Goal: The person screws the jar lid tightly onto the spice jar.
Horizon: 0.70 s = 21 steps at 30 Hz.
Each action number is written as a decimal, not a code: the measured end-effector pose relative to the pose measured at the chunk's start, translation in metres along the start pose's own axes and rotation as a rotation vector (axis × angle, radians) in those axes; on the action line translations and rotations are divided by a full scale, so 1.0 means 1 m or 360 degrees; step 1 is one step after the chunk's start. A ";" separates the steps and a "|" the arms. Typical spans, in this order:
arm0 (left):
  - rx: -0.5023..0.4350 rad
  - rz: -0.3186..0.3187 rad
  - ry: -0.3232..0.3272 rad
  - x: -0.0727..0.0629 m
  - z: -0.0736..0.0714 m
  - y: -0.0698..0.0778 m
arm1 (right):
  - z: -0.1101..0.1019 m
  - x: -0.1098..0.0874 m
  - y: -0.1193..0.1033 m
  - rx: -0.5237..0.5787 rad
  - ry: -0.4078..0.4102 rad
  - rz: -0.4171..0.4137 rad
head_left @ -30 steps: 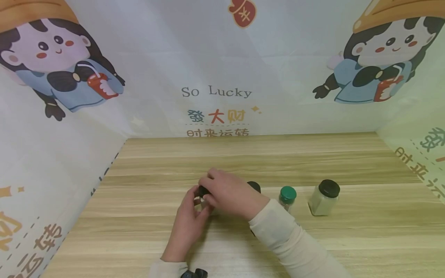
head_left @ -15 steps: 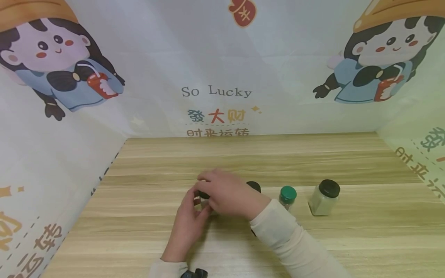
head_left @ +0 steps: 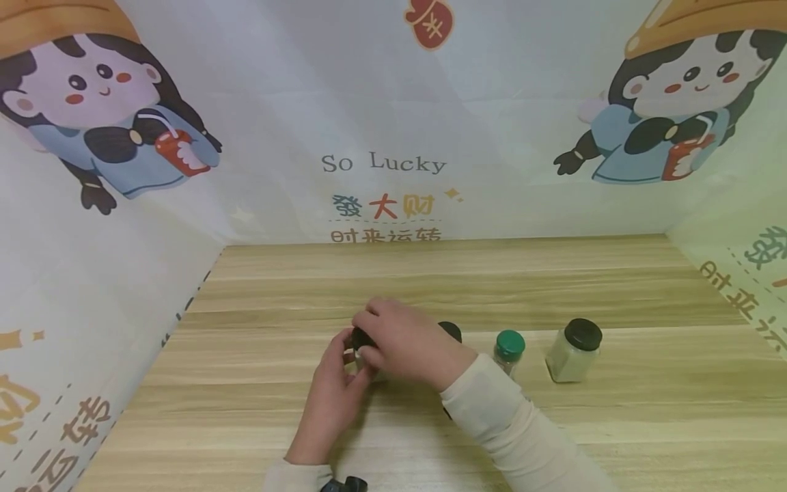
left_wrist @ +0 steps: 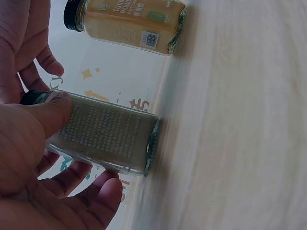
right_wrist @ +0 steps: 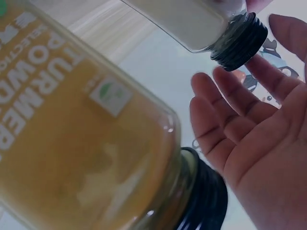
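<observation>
Slightly left of centre in the head view, my left hand (head_left: 332, 396) holds a square glass spice jar (left_wrist: 105, 132) by its upper body. It stands upright on the table, filled with dull greyish-beige powder. Across the top comes my right hand (head_left: 408, 342), its thumb and index finger at either side of the black screw lid (right_wrist: 240, 43); the other fingers stretch out past it. From the head, most of this jar is covered by my hands. A turmeric powder jar (right_wrist: 91, 134) with a black lid stands close by, largely behind my right hand and wrist in the head view.
To the right, a green-lidded jar (head_left: 509, 346) is partly covered by my right sleeve. Farther right stands a black-lidded jar of pale powder (head_left: 573, 352). Printed cloth walls (head_left: 393, 116) border the wooden table (head_left: 277, 280) at the back and sides.
The right hand turned over the lid half a second ago, covering more of it, and has now turned back. The left hand and jar have stayed in place.
</observation>
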State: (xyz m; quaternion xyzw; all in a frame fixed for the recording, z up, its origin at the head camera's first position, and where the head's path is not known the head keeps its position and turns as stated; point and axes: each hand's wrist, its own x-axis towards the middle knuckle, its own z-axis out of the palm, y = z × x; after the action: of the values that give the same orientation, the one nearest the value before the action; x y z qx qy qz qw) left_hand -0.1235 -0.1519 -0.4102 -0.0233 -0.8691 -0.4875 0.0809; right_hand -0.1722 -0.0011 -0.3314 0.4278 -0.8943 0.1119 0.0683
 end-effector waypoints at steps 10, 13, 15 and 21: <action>0.0009 -0.0003 -0.0013 -0.003 0.000 -0.001 | 0.001 0.000 0.001 -0.0017 -0.0033 -0.0187; 0.0008 0.0001 -0.0007 -0.003 0.000 -0.001 | 0.001 0.000 0.000 -0.0009 -0.0040 -0.0160; 0.0011 0.0003 -0.0005 -0.003 0.001 -0.001 | 0.000 0.000 0.000 0.0010 -0.0045 -0.0123; 0.0006 0.0006 -0.0004 -0.001 0.000 0.000 | 0.000 -0.001 0.001 0.0057 -0.0044 -0.0037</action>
State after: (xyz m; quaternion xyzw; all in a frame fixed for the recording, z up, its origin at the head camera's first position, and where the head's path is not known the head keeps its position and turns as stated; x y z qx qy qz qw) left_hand -0.1224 -0.1517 -0.4110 -0.0254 -0.8700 -0.4858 0.0809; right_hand -0.1722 -0.0003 -0.3319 0.4408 -0.8880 0.1213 0.0494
